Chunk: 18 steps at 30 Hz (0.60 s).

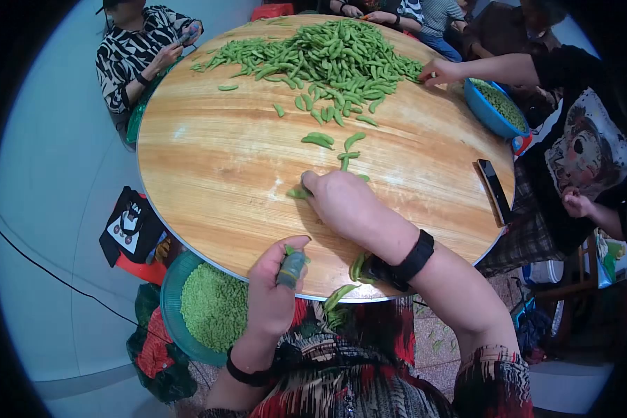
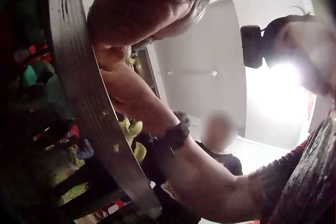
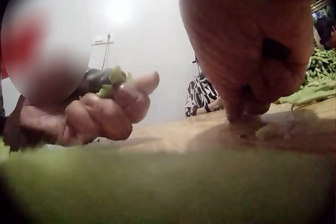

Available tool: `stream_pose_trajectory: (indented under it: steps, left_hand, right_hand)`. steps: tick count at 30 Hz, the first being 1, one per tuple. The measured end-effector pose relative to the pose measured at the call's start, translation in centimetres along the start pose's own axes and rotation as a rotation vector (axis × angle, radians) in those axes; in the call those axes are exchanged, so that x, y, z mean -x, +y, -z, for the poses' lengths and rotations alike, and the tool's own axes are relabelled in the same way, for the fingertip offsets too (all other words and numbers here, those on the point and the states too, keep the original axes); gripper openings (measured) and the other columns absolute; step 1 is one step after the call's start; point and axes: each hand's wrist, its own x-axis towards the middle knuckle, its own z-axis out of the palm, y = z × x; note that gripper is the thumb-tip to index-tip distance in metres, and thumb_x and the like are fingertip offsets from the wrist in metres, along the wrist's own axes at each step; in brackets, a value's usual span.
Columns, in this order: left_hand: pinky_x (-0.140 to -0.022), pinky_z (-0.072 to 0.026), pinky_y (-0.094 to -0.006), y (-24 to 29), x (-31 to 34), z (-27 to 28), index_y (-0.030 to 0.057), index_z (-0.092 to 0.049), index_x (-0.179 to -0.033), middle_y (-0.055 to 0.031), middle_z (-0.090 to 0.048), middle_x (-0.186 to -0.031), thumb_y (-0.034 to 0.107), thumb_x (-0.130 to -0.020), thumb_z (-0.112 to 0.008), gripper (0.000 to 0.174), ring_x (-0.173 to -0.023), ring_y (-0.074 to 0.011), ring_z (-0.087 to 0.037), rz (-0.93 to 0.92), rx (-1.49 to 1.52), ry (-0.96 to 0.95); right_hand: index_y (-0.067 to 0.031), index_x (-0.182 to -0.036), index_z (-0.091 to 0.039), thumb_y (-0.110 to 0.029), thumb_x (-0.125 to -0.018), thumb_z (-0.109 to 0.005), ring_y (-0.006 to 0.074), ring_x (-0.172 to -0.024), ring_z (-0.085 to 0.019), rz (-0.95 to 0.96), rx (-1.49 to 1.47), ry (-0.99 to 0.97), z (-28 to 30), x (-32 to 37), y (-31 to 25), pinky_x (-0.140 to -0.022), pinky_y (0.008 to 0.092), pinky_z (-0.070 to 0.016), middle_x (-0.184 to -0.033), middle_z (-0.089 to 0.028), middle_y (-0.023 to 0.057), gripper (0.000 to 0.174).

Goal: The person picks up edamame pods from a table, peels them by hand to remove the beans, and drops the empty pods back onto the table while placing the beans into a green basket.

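Observation:
My left hand [image 1: 272,289] is near the table's front edge, fingers curled around a green soybean pod [image 3: 114,79], of which only bits show. A grey-green wrap [image 1: 291,268] covers one of its digits. Out over the wooden table [image 1: 216,160], my right hand [image 1: 345,202] reaches down with its fingertips at another soybean pod [image 1: 297,192], pinching it at the tabletop. In the right wrist view the right hand [image 3: 252,50] points its fingers down to the wood. A few loose pods [image 1: 318,139] lie just beyond it.
A large heap of pods [image 1: 341,59] covers the far side. Left below the table stands a teal basin [image 1: 171,306] of shelled beans. Empty-looking pods [image 1: 340,296] lie at the front edge. A phone [image 1: 493,191] and a blue basin [image 1: 484,118] are right; other people sit around.

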Motion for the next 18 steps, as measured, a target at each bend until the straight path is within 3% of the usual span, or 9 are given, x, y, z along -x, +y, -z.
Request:
stream_pose_trajectory:
  steps: [4,7,9,11,12,13,15,16,18]
  left_hand:
    - [-0.053,-0.0341,-0.0146,-0.5,0.1,-0.3,-0.0016,-0.051,-0.117,-0.0011,-0.054,-0.088,-0.014,-0.076,-0.046,0.042,-0.067,-0.0033,-0.045,-0.112,-0.117,-0.040]
    - [-0.056,-0.0387,-0.0164,-1.0,-0.3,-0.8,-0.0014,-0.047,-0.118,-0.0011,-0.055,-0.086,-0.011,-0.079,-0.053,0.041,-0.069,-0.0048,-0.049,-0.284,-0.378,0.008]
    - [-0.058,-0.0412,-0.0173,-1.2,0.1,-1.6,-0.0016,-0.045,-0.119,-0.0011,-0.055,-0.085,-0.007,-0.080,-0.056,0.041,-0.071,-0.0055,-0.051,-0.379,-0.546,0.080]
    - [-0.063,-0.0442,-0.0184,-0.5,0.9,-2.7,-0.0010,-0.043,-0.117,-0.0026,-0.057,-0.084,-0.001,-0.080,-0.063,0.042,-0.074,-0.0074,-0.055,-0.441,-0.617,0.024]
    - [-0.065,-0.0445,-0.0185,0.4,1.5,-3.3,-0.0006,-0.044,-0.113,-0.0040,-0.059,-0.085,-0.002,-0.079,-0.062,0.039,-0.072,-0.0081,-0.056,-0.420,-0.566,-0.028]
    - [-0.065,-0.0445,-0.0185,0.2,1.6,-3.0,-0.0006,-0.044,-0.113,-0.0040,-0.059,-0.085,-0.002,-0.079,-0.062,0.039,-0.072,-0.0081,-0.056,-0.419,-0.569,-0.029]
    - [-0.064,-0.0445,-0.0188,-0.1,1.4,-2.3,-0.0004,-0.044,-0.113,-0.0040,-0.059,-0.084,-0.004,-0.079,-0.059,0.037,-0.070,-0.0078,-0.056,-0.418,-0.337,-0.330]
    - [-0.057,-0.0414,-0.0165,-0.3,1.5,-2.3,-0.0007,-0.045,-0.114,-0.0030,-0.058,-0.083,-0.005,-0.081,-0.052,0.034,-0.066,-0.0054,-0.053,-0.399,-0.330,-0.337]
    - [-0.053,-0.0383,-0.0153,-0.7,1.6,-2.5,-0.0008,-0.045,-0.114,-0.0028,-0.057,-0.082,-0.003,-0.083,-0.050,0.032,-0.063,-0.0044,-0.050,-0.271,-0.272,-0.307]
  right_hand:
    - [-0.0004,-0.086,-0.057,-0.011,-0.079,-0.052,0.0358,-0.070,-0.063,-0.021,0.006,-0.037,0.5,1.6,0.9,-0.060,0.0430,-0.0495,-0.070,-0.062,0.0210,0.014]
    - [0.0009,-0.092,-0.057,-0.020,-0.080,-0.058,0.0341,-0.067,-0.062,0.000,-0.282,0.003,1.2,4.0,0.9,-0.060,0.0414,-0.0490,-0.070,-0.062,0.0188,0.024]
    - [0.0009,-0.096,-0.056,-0.026,-0.080,-0.063,0.0312,-0.064,-0.061,-0.039,-0.917,-0.045,2.9,6.4,-0.5,-0.059,0.0377,-0.0481,-0.068,-0.060,0.0166,0.033]
    - [0.0003,-0.098,-0.055,-0.026,-0.081,-0.063,0.0244,-0.062,-0.061,0.047,-0.708,0.014,3.2,8.2,-1.4,-0.058,0.0326,-0.0467,-0.067,-0.058,0.0151,0.032]
    - [0.0002,-0.097,-0.055,-0.021,-0.084,-0.061,0.0156,-0.061,-0.059,0.029,-0.750,0.036,2.5,9.0,-1.2,-0.056,0.0276,-0.0454,-0.070,-0.060,0.0086,0.026]
    - [0.0002,-0.097,-0.055,-0.021,-0.084,-0.061,0.0156,-0.061,-0.059,0.028,-0.754,0.037,1.7,9.9,-1.1,-0.056,0.0276,-0.0454,-0.070,-0.060,0.0086,0.026]
    - [-0.0006,-0.094,-0.054,-0.015,-0.086,-0.058,0.0072,-0.064,-0.054,-0.150,-1.289,0.072,0.7,11.4,-1.4,-0.056,0.0230,-0.0435,-0.075,-0.058,0.0008,0.017]
    - [-0.0014,-0.092,-0.054,-0.009,-0.086,-0.057,0.0038,-0.068,-0.049,-0.307,-1.459,0.011,1.1,12.1,-2.1,-0.058,0.0203,-0.0423,-0.077,-0.054,-0.0026,0.010]
    - [-0.0011,-0.092,-0.054,-0.009,-0.086,-0.057,0.0041,-0.069,-0.049,-0.280,-1.376,0.147,-0.6,12.5,-2.5,-0.060,0.0205,-0.0427,-0.077,-0.054,-0.0022,0.010]
